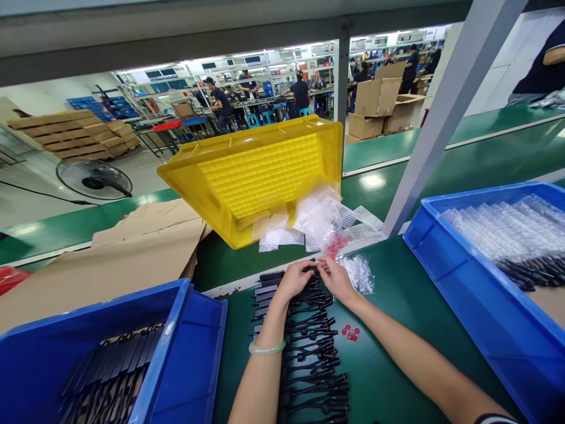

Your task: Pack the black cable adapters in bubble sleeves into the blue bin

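One row of slim black cables with thick connectors [329,380], more than a dozen but too tightly packed to count exactly, runs away along the green-topped desk [406,318]. Two blue plastic bins flank it: the left blue bin [198,347] holds a batch of flat black bars with cords [117,359], overlapping beyond counting; the right blue bin [459,271] holds one long row of clear bubble-wrap sleeves [507,229] with black cords showing below. One pale green bangle [267,348] circles the left wrist. Beside the row lies one small cluster of red rings [351,333], roughly eight.

At the row's far end the two bare hands meet, the left hand [296,279] and right hand [337,279] with fingertips nearly touching over the cables; whether either is clamped on one, I cannot tell. Just beyond the right hand sits one heap of small clear plastic pieces [359,274], uncounted.

Farther back, loose bubble-wrap pouches [318,218] spill before one tilted yellow plastic crate [260,176]. Beyond stand one black fan [93,178], several brown cardboard boxes [375,97] and at least five people [301,91].
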`<state>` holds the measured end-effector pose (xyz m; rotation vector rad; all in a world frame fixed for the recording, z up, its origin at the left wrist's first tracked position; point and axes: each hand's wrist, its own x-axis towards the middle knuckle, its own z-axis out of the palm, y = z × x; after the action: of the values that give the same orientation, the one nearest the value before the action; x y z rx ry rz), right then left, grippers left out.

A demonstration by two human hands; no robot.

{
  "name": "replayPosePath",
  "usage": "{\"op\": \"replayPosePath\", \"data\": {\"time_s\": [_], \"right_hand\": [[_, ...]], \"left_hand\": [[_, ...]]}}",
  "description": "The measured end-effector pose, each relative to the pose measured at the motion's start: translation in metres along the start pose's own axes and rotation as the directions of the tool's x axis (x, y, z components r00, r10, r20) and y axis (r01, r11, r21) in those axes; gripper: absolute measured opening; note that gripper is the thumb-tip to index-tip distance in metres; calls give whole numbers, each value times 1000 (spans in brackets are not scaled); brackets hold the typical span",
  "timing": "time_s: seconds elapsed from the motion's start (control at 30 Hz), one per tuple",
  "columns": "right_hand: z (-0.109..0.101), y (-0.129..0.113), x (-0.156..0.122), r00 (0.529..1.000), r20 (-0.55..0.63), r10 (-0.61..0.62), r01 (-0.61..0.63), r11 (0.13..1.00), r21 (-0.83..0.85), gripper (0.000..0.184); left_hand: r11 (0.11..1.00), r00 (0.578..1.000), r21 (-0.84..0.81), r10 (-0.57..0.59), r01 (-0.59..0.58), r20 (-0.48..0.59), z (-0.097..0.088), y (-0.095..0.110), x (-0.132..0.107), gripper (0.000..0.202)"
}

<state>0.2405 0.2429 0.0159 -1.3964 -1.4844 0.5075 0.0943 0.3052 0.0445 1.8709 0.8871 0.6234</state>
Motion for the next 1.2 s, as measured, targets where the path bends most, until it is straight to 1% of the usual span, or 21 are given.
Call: {"op": "replayPosePath", "data": {"time_s": [0.4,0.57,0.73,0.83,0.93,1.0,1.07,1.13,1.2], "right_hand": [[-2,-10,-3,989,-20,-145,140,978,-153,28],[-1,-12,-5,983,-10,-183,179,970,-167,28],[-4,-10,-2,981,-42,-189,181,971,-154,28],[-19,-14,-2,980,-73,-184,171,973,-155,26],[-45,-22,-11,981,-66,-185,171,970,-173,20],[-65,-25,-25,983,-29,-181,173,966,-191,16],[-81,-27,-42,987,14,-162,162,964,-210,16],[-92,-26,-60,990,54,-128,137,965,-224,18],[-97,-24,-75,993,81,-91,107,967,-232,20]], "left_hand": [[988,996,151,39,-27,-76,3,13,-2,25],[982,994,189,47,-27,-103,7,18,-3,24],[964,988,264,62,-22,-143,6,20,-5,17],[958,982,287,56,-1,-182,3,19,-6,12],[961,978,277,47,11,-201,0,17,-6,9],[968,981,250,48,0,-187,0,17,-5,13],[976,985,218,55,-17,-166,0,16,-4,25],[980,986,195,66,-35,-156,0,16,-3,33],[982,985,185,75,-46,-155,-1,14,-3,33]]}}
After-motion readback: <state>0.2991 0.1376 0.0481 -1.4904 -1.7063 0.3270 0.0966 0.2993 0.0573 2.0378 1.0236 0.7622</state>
